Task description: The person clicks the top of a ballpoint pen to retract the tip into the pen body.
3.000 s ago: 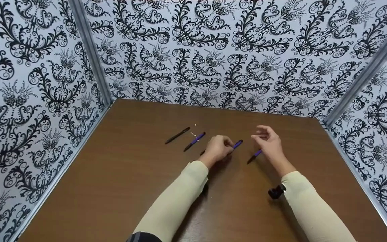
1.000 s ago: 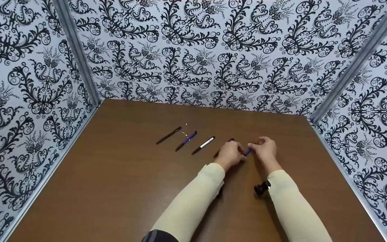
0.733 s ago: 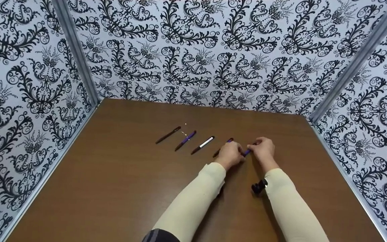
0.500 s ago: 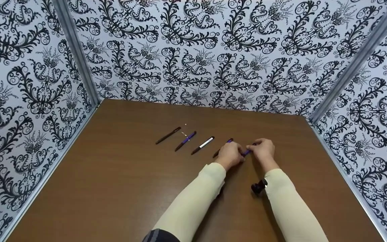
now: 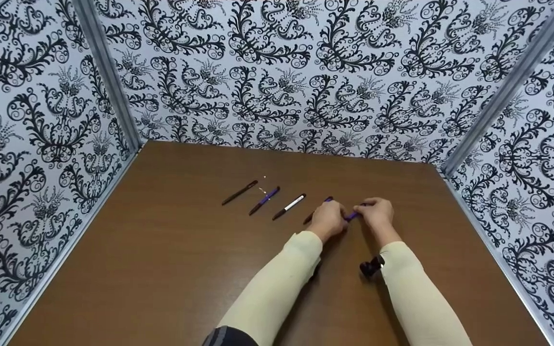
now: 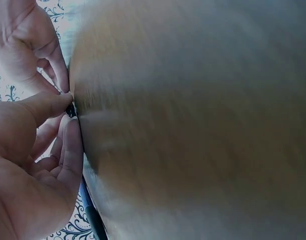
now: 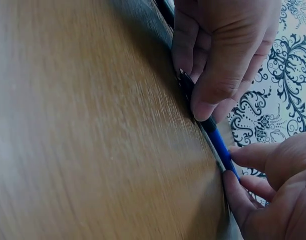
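Note:
Both hands are on one blue pen (image 5: 354, 216) with a dark grip, lying at the right end of a slanted row of pens. My left hand (image 5: 327, 220) pinches its dark grip near the tip, seen closely in the right wrist view. My right hand (image 5: 378, 213) pinches the other end of the blue barrel (image 7: 221, 149). Another blue pen (image 5: 308, 218) lies just left of my left hand, partly hidden by it. Further left lie a white pen (image 5: 289, 207), a blue-purple pen (image 5: 264, 201) and a black pen (image 5: 239, 193), all tilted alike.
The pens lie on a brown wooden table (image 5: 161, 250). Patterned black-and-white walls (image 5: 277, 86) stand at its back and sides, with grey metal posts (image 5: 108, 77) at the corners. Small bright reflections show near the blue-purple pen.
Since three seconds ago, my left hand has left the fourth pen and moved right to the last one. My right hand has come down to pinch its end. In the last second both barely move.

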{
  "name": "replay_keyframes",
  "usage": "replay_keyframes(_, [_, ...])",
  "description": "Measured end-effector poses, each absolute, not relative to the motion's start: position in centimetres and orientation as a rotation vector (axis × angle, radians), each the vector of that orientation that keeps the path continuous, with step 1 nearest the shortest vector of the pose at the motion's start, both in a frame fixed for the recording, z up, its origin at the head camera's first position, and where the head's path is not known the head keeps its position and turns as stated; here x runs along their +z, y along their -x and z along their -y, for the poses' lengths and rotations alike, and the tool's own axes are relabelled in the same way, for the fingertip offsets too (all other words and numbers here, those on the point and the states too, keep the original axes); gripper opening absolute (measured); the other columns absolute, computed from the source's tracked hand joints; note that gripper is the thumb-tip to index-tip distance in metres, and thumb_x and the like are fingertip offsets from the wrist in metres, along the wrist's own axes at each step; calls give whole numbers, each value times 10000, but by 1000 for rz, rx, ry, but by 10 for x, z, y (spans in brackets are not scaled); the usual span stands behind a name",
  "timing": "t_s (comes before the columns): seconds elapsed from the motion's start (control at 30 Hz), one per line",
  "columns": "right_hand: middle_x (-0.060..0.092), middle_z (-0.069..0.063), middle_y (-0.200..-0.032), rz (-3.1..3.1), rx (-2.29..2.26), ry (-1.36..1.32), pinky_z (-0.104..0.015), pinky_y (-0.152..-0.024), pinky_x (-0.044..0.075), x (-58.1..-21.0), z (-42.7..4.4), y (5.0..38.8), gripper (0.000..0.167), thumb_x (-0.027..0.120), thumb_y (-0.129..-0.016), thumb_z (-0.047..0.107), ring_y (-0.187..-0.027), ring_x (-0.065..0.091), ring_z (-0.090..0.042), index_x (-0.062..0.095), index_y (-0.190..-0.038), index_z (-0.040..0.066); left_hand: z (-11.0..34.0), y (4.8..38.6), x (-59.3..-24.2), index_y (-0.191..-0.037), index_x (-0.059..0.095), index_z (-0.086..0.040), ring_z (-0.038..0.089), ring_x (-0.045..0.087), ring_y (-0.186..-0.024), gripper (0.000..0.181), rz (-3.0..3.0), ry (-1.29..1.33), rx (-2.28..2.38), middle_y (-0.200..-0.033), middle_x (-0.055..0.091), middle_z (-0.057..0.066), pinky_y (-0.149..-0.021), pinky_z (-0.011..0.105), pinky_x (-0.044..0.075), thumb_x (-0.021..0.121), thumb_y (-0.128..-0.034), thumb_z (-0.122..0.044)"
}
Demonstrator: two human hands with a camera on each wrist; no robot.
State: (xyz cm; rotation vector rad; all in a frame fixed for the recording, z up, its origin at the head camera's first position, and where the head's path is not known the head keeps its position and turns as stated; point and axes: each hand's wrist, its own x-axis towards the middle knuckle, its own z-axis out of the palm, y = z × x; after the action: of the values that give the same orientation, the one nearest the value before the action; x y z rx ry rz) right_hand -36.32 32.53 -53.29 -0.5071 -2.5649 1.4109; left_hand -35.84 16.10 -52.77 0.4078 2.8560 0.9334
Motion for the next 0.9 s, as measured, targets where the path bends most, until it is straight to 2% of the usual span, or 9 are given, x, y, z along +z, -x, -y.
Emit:
replay_keyframes(0.2, [681, -271, -1374, 2410, 1644, 505, -225, -843, 564, -539, -325, 365, 508, 840, -952, 35, -1219, 650, -306, 678, -1415, -93, -161, 362, -531, -1116, 870, -207, 141, 716, -1027, 122, -2858, -401, 958, -1112, 796, -82, -925, 329, 596, 851, -995, -212])
replay_keyframes(0.3, [657, -246, -1372, 2305, 1764, 493, -169, -786, 558, -541, -324, 365, 529, 825, -967, 21, -1171, 633, -246, 646, -1451, -92, -159, 366, -534, -1124, 859, -201, 142, 712, -1028, 121, -2817, -396, 1045, -1111, 787, -79, -921, 333, 599, 837, -1005, -202])
replay_keyframes(0.43, [648, -232, -1333, 2232, 1804, 474, -157, -764, 546, -540, -324, 365, 502, 817, -985, 29, -1114, 618, -211, 649, -1445, -79, -163, 382, -551, -1042, 863, -197, 136, 718, -949, 96, -2832, -469, 1149, -1018, 789, -80, -849, 326, 603, 853, -956, -156])
replay_keyframes(0.53, [648, -225, -1313, 2202, 1803, 464, -161, -771, 540, -536, -323, 365, 493, 818, -986, 30, -1091, 615, -198, 653, -1438, -75, -161, 384, -551, -1011, 869, -177, 135, 727, -920, 89, -2843, -530, 1199, -972, 796, -75, -830, 317, 601, 859, -933, -136])
replay_keyframes(0.67, [658, -211, -1282, 2158, 1801, 448, -157, -778, 537, -530, -322, 366, 492, 825, -972, 10, -1054, 615, -166, 658, -1426, -75, -152, 371, -531, -1063, 858, -134, 111, 696, -874, 88, -2774, -531, 1277, -940, 775, -69, -809, 290, 583, 838, -977, -126])
replay_keyframes(0.9, [675, -147, -1170, 2089, 1805, 392, -152, -774, 530, -519, -318, 369, 433, 834, -950, -31, -996, 609, -130, 686, -1356, -61, -146, 367, -526, -1087, 834, -137, 47, 630, -774, 103, -2698, -526, 1410, -877, 715, -100, -691, 218, 524, 848, -987, -115])
